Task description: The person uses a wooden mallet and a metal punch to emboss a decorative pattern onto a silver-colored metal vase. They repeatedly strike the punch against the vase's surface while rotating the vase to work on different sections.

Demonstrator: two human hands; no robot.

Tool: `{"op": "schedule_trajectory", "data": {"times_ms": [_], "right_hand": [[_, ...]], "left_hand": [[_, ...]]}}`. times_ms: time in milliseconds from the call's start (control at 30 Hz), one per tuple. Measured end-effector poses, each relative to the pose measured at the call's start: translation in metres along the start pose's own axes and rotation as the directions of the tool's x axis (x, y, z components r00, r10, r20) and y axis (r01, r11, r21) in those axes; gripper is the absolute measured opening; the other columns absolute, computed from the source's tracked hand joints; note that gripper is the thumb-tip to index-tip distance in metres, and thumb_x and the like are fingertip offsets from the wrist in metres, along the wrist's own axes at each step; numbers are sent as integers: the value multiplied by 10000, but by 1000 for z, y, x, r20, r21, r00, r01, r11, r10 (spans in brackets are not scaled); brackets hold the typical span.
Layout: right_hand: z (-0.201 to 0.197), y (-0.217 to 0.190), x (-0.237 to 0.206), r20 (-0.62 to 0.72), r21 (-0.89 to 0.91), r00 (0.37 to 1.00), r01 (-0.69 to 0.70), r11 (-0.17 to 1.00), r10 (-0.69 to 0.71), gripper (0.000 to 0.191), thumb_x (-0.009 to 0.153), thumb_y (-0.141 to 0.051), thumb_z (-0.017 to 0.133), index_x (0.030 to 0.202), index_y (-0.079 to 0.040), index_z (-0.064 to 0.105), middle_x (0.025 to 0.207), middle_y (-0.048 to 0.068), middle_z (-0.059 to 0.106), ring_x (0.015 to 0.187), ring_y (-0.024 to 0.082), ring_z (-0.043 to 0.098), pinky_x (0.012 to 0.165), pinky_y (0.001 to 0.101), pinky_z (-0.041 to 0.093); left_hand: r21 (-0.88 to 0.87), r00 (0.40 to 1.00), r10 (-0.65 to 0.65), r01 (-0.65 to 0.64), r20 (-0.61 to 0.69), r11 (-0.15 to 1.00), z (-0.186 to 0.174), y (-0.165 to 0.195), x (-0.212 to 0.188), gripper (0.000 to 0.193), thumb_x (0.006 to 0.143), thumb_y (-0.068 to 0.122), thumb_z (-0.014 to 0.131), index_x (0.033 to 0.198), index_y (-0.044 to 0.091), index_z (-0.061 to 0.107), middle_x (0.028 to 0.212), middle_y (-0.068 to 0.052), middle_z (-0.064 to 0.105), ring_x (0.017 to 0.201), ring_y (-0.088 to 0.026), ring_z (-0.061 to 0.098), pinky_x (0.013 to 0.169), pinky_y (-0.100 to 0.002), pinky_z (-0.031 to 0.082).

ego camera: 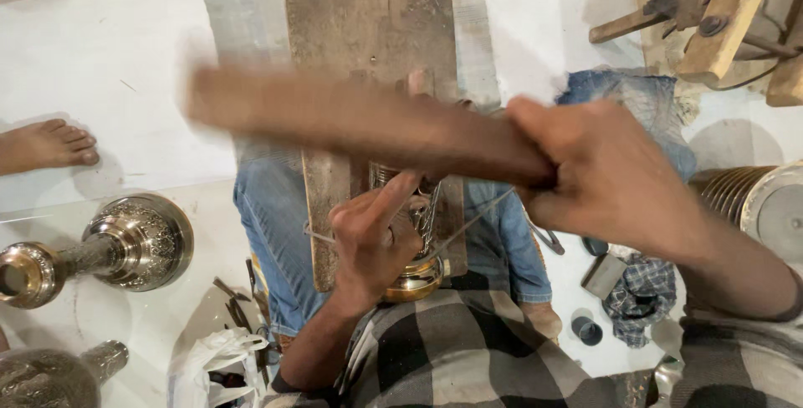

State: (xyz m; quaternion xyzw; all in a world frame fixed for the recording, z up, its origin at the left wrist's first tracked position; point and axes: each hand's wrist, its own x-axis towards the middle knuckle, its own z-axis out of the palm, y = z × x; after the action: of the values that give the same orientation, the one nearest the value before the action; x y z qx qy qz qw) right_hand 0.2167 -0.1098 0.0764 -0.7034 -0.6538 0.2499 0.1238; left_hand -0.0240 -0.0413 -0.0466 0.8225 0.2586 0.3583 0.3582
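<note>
My right hand [602,178] grips one end of a long brown wooden stick [351,119], which is blurred and stretches leftward across the view. Below it my left hand [372,237] is closed on a thin metal tool, index finger raised, pressing against an engraved brass vessel [416,278] that rests on a worn wooden board [368,32] over my lap. The stick hides the upper part of the vessel.
An engraved brass vase [125,245] lies on the white floor at left, another [50,374] at the bottom left. A person's bare foot [46,145] is at the left edge. Wooden tools [719,15] sit top right, a ribbed metal piece [753,199] right, small chisels [238,303] by my knee.
</note>
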Motion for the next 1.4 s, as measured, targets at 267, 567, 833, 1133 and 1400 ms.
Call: {"op": "schedule_trajectory", "data": {"times_ms": [267, 567, 833, 1133, 1400], "right_hand": [[-1, 2, -2, -26, -94, 999, -33, 995, 30, 371, 676, -90, 731, 1025, -66, 606, 559, 47, 608, 426, 187, 592, 409, 353, 458], [-7, -8, -2, -10, 145, 996, -82, 986, 84, 295, 626, -99, 742, 868, -48, 583, 481, 57, 585, 416, 202, 594, 410, 382, 459], [16, 2, -10, -140, 170, 977, -135, 976, 159, 261, 697, -127, 816, 893, -21, 679, 577, 100, 639, 461, 184, 605, 454, 329, 420], [26, 5, -7, -372, 338, 925, 211, 917, -75, 303, 775, -113, 863, 983, -17, 665, 711, 40, 666, 570, 101, 603, 527, 252, 451], [-9, -26, 6, -53, 75, 994, -88, 993, 92, 273, 651, -135, 757, 837, -38, 582, 517, 101, 601, 441, 241, 564, 413, 403, 435]], "left_hand": [[-17, 999, 25, -26, -41, 1000, 0, 0, 6, 629, 709, -100, 618, 1316, 59, 647, 989, -151, 771, 782, -232, 771, 653, -341, 602], [1, 998, 44, -44, -34, 999, -1, -2, -2, 644, 683, -79, 610, 1311, 53, 646, 1124, -166, 764, 881, -257, 781, 728, -334, 616], [40, 989, 35, -29, -143, 999, 12, -28, -14, 522, 871, -137, 570, 1364, 32, 597, 1203, -143, 789, 844, -182, 835, 450, -213, 549], [-62, 999, 41, -43, -33, 997, -10, -20, 4, 348, 925, -71, 615, 1246, 48, 678, 1007, -121, 787, 877, -195, 811, 714, -299, 644], [-69, 999, 13, -15, -30, 997, -13, -15, 11, 338, 853, -85, 590, 1156, -5, 719, 957, -139, 790, 833, -215, 807, 698, -315, 644]]}}
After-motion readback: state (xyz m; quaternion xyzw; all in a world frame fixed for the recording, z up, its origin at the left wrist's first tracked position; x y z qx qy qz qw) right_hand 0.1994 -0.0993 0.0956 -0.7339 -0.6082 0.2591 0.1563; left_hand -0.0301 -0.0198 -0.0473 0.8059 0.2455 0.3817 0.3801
